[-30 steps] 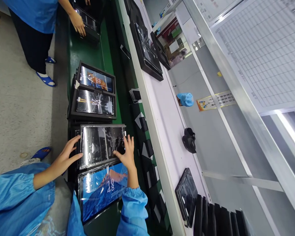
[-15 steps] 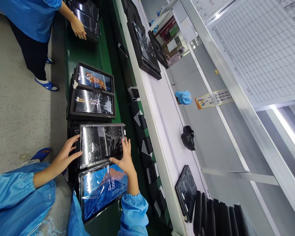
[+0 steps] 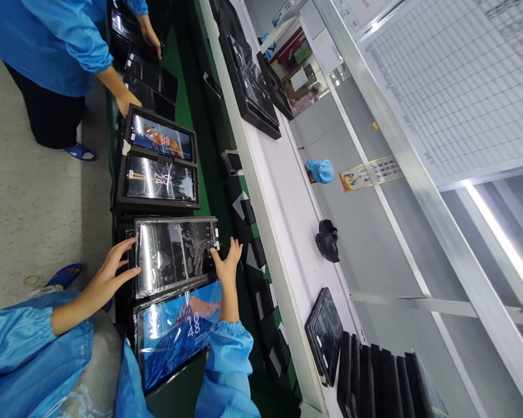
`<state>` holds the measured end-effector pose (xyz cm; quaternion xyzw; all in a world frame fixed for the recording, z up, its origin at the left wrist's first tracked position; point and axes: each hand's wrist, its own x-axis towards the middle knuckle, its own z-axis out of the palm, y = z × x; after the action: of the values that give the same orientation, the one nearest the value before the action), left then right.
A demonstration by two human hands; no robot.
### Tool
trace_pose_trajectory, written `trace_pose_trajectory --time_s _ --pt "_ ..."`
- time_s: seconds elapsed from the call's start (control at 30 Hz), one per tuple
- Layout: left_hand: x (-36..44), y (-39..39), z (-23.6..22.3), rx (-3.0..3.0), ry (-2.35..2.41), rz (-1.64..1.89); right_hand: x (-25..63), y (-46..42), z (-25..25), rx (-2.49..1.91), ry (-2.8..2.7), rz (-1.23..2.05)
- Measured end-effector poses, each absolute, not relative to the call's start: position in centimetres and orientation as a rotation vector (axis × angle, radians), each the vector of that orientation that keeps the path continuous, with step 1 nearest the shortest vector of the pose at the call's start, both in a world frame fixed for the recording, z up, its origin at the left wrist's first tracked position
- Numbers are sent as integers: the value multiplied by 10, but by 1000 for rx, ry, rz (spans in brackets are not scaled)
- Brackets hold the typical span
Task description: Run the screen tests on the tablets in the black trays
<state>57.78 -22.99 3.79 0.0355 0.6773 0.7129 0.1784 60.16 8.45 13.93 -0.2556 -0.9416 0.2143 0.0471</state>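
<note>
Film-wrapped dark panel [image 3: 168,258] is lying flat between the person's two hands, with a black tray [image 3: 121,186] sitting just above it in the view and a blue-screen tablet [image 3: 169,342] just below. Its lower edge is running right along the tablet's upper edge, leaving hardly any room on that side. A narrow dark gap is separating its upper edge from the tray, which is holding two lit screens [image 3: 161,179].

The left hand [image 3: 113,273] is meeting the panel's left edge, its thumb touching the film and its fingers spreading apart, closing on nothing. The right hand [image 3: 227,264] is standing at the opposite edge, its thumb resting near a small white label [image 3: 217,233] (the other fingers are splaying out past the edge, gripping nothing). Open room is showing beyond that hand, where the dark strip is running toward a row of small black and white items [image 3: 261,302] beside the white shelf [image 3: 283,232].

Farther up, a co-worker's hand [image 3: 128,101] is reaching close to the tray's upper corner, crowding that end of the green work surface [image 3: 204,194].
</note>
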Motion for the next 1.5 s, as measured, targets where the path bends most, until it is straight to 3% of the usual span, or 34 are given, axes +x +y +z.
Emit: trace_pose_trajectory --time_s 0.23,0.4,0.77,1.03,1.4,1.5 --pt "576 -230 43 73 1893 2008 617 64 148 -593 -2972 571" --pt "578 -229 36 55 1914 2021 631 34 162 -197 -3124 792" --pt "578 -229 21 84 1920 2048 636 76 152 -717 -2881 754" --pt "576 -229 21 61 1872 2070 617 60 150 -560 -3044 638" --pt "576 -230 25 19 1803 2073 624 69 153 -672 -2863 861" --pt "575 -231 26 15 1794 2077 634 84 144 -781 -2739 1059"
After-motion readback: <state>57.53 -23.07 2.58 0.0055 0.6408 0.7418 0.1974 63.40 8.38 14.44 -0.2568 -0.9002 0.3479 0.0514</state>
